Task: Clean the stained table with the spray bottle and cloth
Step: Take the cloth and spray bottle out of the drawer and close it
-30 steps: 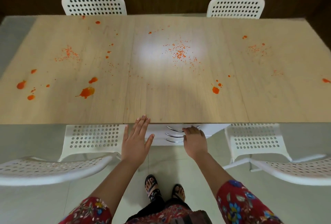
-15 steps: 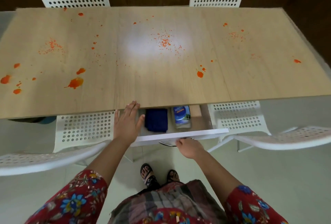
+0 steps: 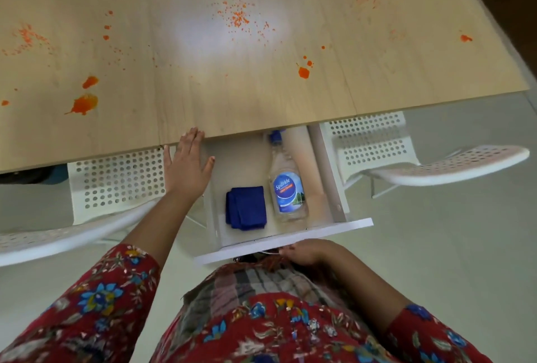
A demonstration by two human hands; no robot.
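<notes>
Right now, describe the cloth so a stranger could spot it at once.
Find the wooden table splattered with orange stains; under its near edge a white drawer is pulled open. Two things lie inside: the cloth is the folded dark-blue square on the left, beside the clear spray bottle.

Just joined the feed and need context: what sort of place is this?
Probably a dining area: a long light-wood table spattered with orange stains, white perforated chairs tucked under it, and a white pull-out drawer underneath.
</notes>
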